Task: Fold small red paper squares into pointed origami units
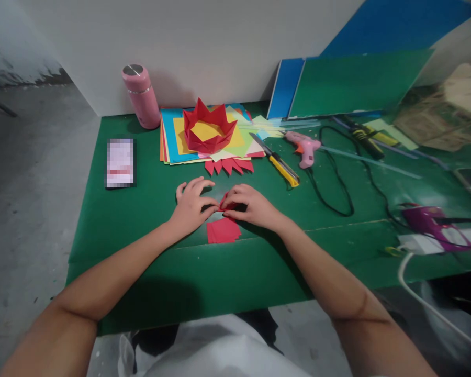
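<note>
A small folded piece of red paper (223,199) is between my two hands, just over the table. My left hand (193,205) pinches its left tip with thumb and forefinger, the other fingers spread. On the other side, my right hand (251,206) grips the paper with curled fingers and thumb, hiding most of it. Just below lies a small fanned stack of red paper squares (223,230). Beyond my hands, several pointed red folded pieces (230,166) sit in a row. Behind them a red folded-paper ring with points (210,144) rests on coloured paper sheets (172,149).
A pink bottle (143,99) and a phone-like object with a blurred screen (120,163) stand left. Rightward lie a yellow utility knife (283,168), pink glue gun (304,147), black cable, glue sticks and a white power strip (419,244). Boards (357,86) lean behind the green table (153,283).
</note>
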A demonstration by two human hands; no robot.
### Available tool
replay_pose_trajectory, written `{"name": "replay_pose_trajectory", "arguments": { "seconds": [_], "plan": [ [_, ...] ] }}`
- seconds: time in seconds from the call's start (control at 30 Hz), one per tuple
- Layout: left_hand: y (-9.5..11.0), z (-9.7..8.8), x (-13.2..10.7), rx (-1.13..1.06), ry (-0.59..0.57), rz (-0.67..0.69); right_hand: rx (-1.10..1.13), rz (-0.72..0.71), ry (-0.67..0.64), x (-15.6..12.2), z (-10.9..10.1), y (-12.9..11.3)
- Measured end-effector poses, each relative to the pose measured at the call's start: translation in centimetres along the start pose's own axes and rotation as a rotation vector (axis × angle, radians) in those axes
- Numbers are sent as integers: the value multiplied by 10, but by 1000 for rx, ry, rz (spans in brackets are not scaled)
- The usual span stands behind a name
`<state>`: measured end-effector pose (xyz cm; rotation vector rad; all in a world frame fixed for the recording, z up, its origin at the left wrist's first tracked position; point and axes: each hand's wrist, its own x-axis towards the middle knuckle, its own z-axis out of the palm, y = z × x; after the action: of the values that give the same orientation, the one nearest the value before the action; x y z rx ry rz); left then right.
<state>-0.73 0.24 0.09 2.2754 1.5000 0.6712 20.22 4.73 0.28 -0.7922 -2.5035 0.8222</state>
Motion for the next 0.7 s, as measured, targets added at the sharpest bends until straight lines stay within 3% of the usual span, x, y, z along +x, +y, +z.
{"name": "replay_pose_trajectory", "arguments": {
  "seconds": [0.4,0.7],
  "plan": [
    [0,1,-1,-9,7,1,-91,163,38,7,9,-12],
    [0,1,-1,1,9,-8,-43,181,66,8,11,-12]
  ]
}}
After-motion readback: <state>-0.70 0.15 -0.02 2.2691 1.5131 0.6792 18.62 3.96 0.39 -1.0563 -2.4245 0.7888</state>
